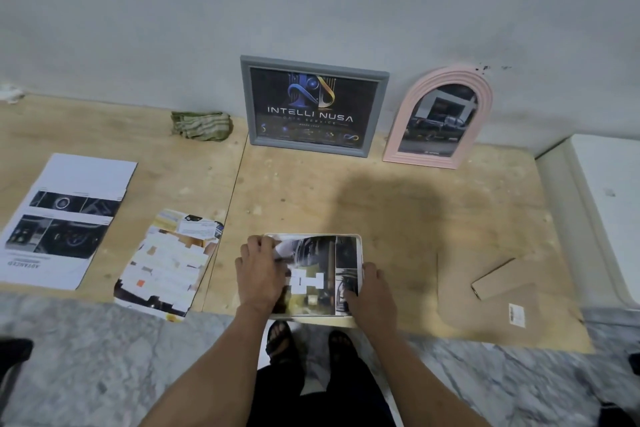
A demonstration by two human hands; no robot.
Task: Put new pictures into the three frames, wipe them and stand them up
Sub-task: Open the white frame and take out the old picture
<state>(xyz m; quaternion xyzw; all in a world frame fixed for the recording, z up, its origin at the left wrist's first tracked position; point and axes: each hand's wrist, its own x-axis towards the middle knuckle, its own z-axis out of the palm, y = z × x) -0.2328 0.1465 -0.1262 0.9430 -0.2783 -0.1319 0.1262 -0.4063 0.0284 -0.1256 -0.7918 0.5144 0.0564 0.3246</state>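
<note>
A white frame [358,246] lies flat near the front edge of the plywood table, with a printed picture [313,274] on top of it. My left hand [259,270] presses on the picture's left side, fingers at its upper left corner. My right hand [369,291] rests on the lower right edge of the picture and frame. A grey frame [313,104] with a dark logo print stands against the wall. Beside it, to the right, stands a pink arched frame [440,118]. A folded green cloth [201,125] lies to the left of the grey frame.
Two printed sheets lie at the left: a white page with car photos [65,218] and a colourful one [169,263] overhanging the table edge. A cardboard backing board with stand [495,288] lies at the right. A white appliance [602,204] borders the table's right side.
</note>
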